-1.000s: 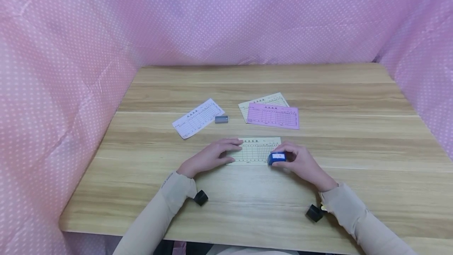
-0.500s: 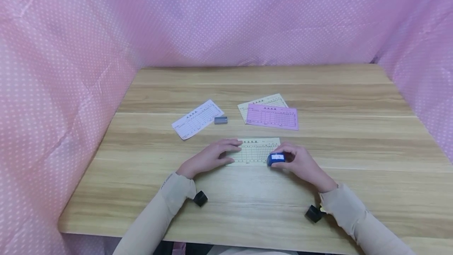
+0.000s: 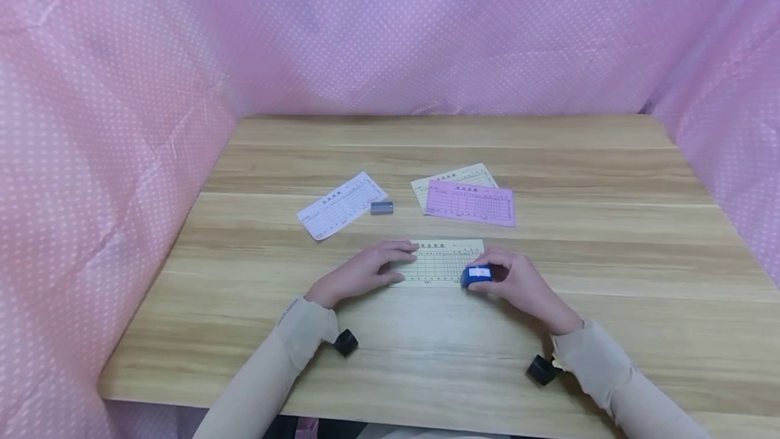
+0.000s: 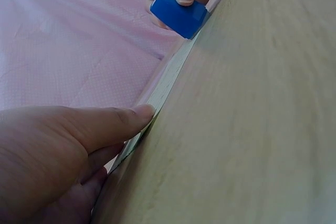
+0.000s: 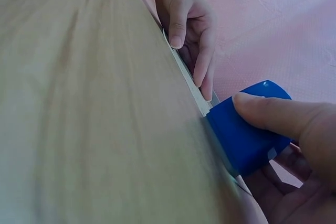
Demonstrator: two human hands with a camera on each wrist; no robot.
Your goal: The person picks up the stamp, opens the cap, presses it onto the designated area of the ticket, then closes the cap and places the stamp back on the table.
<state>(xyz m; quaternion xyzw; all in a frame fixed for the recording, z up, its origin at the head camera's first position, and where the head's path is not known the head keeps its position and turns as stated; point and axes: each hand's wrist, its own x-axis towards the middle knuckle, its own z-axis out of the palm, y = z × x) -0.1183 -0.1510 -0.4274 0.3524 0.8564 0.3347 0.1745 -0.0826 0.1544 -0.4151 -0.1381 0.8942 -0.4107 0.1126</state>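
My right hand (image 3: 518,283) pinches a blue stamp (image 3: 477,275) with a white label between thumb and fingers. The stamp stands at the lower right corner of a pale yellow printed form (image 3: 440,264); in the right wrist view the stamp (image 5: 249,129) is down at the form's edge. My left hand (image 3: 365,268) rests on the left end of that form with its fingers extended, and covers part of it. From the left wrist view, the left thumb (image 4: 121,124) lies along the form's near edge.
Farther back on the wooden table (image 3: 244,317) lies a white form (image 3: 341,206), with a small grey rectangular cap (image 3: 382,208) at its right corner. A purple form (image 3: 469,203) overlaps another pale yellow form (image 3: 466,173). Pink dotted cloth (image 3: 390,32) surrounds the table.
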